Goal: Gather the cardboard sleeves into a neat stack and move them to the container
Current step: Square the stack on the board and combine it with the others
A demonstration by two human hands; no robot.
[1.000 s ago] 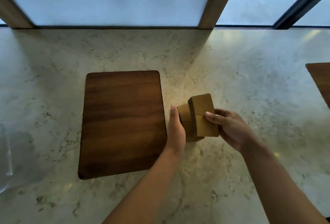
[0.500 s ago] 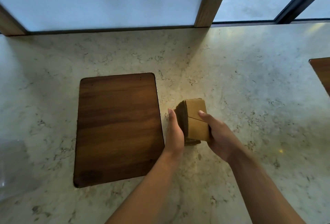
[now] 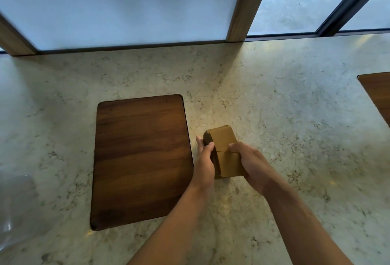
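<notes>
A single head-worn camera looks steeply down from close above onto a marble counter [image 3: 274, 117], facing the window frame [image 3: 238, 5] behind it.

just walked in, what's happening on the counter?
A person is squaring up a stack of cardboard sleeves on the marble counter, just right of a dark wooden board. The left hand grips the stack's left side with its thumb curled over the edge, and the right hand grips the right side. The stack stands on edge and looks nearly even. A clear container sits at the far left edge of the view; the sleeves have not been moved to it yet.
</notes>
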